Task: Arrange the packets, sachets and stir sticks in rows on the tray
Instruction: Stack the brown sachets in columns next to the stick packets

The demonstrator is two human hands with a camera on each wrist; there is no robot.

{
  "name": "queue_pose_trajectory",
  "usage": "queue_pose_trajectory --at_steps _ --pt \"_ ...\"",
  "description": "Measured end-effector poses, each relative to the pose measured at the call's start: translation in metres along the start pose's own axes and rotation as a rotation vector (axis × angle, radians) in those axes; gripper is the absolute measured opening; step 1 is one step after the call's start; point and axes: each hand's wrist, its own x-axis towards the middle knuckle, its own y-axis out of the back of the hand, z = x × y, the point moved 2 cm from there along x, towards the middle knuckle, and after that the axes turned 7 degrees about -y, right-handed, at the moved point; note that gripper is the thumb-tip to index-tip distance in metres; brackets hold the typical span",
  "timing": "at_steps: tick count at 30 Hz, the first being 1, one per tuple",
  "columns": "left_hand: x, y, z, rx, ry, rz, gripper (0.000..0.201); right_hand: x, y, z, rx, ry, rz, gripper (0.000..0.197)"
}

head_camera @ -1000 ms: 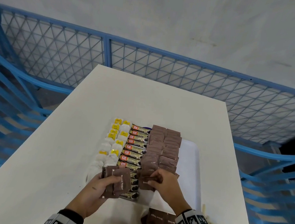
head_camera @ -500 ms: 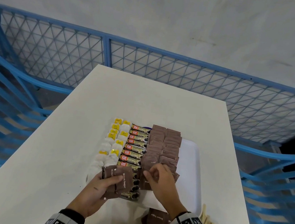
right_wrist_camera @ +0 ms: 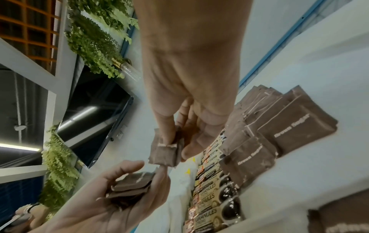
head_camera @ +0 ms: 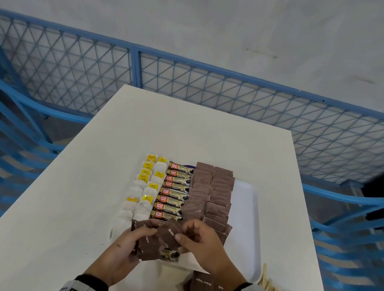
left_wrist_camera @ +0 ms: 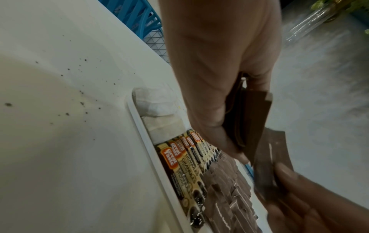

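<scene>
Both hands are working over the near edge of the white tray [head_camera: 246, 225], which is sitting at the counter's [head_camera: 64, 202] near right corner. The left hand [head_camera: 122, 247] is gripping a small stack of brown sugar sachets [head_camera: 148, 245], fingers curled under it. The right hand [head_camera: 201, 242] is pinching a single brown sachet [right_wrist_camera: 165, 154] between thumb and fingertips, just beside that stack. On the tray, tea bags [head_camera: 145, 188], coffee sticks [head_camera: 176, 193] and brown sachet rows [head_camera: 212, 193] are lying side by side. More loose brown sachets [head_camera: 205, 288] are lying at the counter's near edge.
</scene>
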Motion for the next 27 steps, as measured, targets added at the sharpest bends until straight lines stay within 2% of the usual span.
queue_pose_trajectory --at_steps 3,6,9,14,18,22,27 --pt "0.0 0.004 -0.002 -0.078 0.028 -0.013 0.037 -0.004 0.017 0.004 0.015 -0.015 0.081 0.012" --pt "0.001 0.008 -0.006 -0.047 0.031 -0.012 0.032 -0.007 0.041 0.012 -0.018 -0.07 0.237 0.012" --pt "0.002 0.007 -0.007 0.026 0.025 -0.004 0.032 -0.009 0.064 0.022 -0.151 -0.123 0.359 0.012" --pt "0.002 0.005 -0.007 0.111 0.008 -0.013 0.029 -0.006 0.076 0.041 -0.35 -0.192 0.356 0.023" --pt "0.002 0.006 -0.008 0.134 0.007 0.002 0.028 -0.001 0.076 0.046 -0.493 -0.195 0.36 0.015" --pt "0.001 0.005 -0.008 0.124 0.001 -0.024 0.037 0.003 0.076 0.047 -0.581 -0.146 0.395 0.019" --pt "0.0 0.0 -0.006 0.128 -0.014 -0.049 0.025 0.005 0.073 0.048 -0.659 -0.031 0.461 0.026"
